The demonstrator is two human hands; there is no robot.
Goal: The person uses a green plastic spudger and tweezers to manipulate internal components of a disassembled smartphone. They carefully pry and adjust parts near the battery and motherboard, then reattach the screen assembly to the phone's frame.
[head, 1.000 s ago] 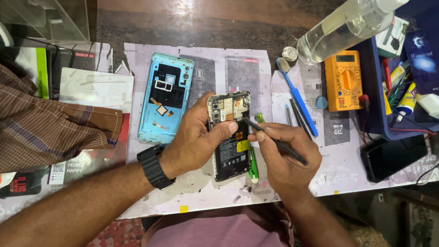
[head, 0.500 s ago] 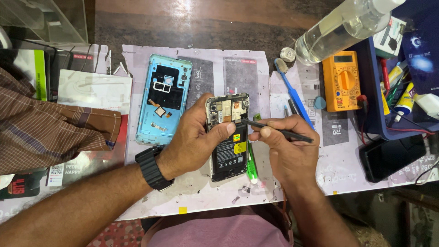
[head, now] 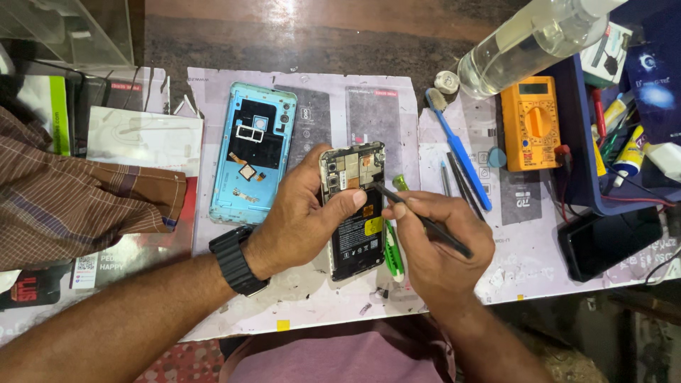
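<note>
- On the mat (head: 312,312), mid-bench: opened phone (head: 352,206), back off, board and battery showing.
- Left hand (head: 298,220) gripped the phone, thumb across it.
- Right hand (head: 440,248) pinched a black tool (head: 425,223), tip on the board.
- Blue back cover (head: 252,152) lay just left; multimeter (head: 532,124) well right.
</note>
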